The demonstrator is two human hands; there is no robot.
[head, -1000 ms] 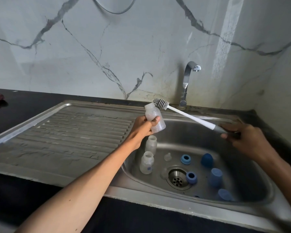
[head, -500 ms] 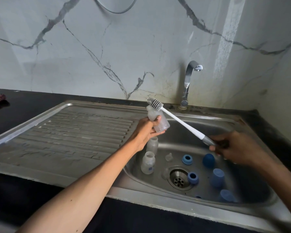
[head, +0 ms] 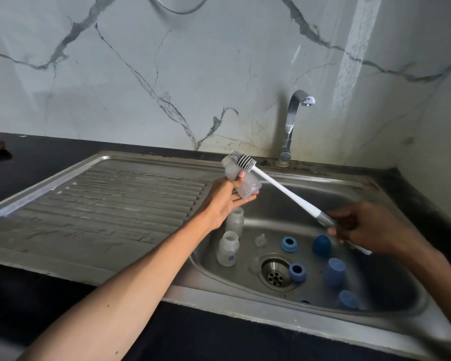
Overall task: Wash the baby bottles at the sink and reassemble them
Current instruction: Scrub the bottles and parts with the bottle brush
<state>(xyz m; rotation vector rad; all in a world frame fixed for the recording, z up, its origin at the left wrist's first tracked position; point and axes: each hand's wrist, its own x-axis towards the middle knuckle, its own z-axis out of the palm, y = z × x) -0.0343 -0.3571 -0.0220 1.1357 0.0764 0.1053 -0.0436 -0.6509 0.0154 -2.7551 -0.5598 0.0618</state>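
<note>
Ribbed stainless-steel drainboard (head: 110, 204) fills the left of the view, set in a black countertop (head: 37, 157) beneath a grey-veined marble wall (head: 141, 74). Left hand (head: 225, 200), over the basin's near-left edge, grips a small translucent plastic baby bottle (head: 246, 185), tilted with its mouth up and to the left; thumb curls over the body, fingers support it from below. White long-handled bottle brush (head: 279, 187) rests its grey ribbed head against the bottle's neck, outside the mouth. Two more translucent bottles (head: 228, 247) stand upright in the steel sink basin (head: 391, 287), beside clear teats, blue screw rings (head: 289, 244) and blue caps (head: 336, 272) scattered round the drain (head: 276, 276). Right hand (head: 367, 227) clasps the brush's grey grip. Chrome tap (head: 293, 121) stands behind, with no water visible.

Judged handling: the bottle is light, stiff and probably slippery when wet; hold it round the mid-body, leaving the mouth free for the brush.
</note>
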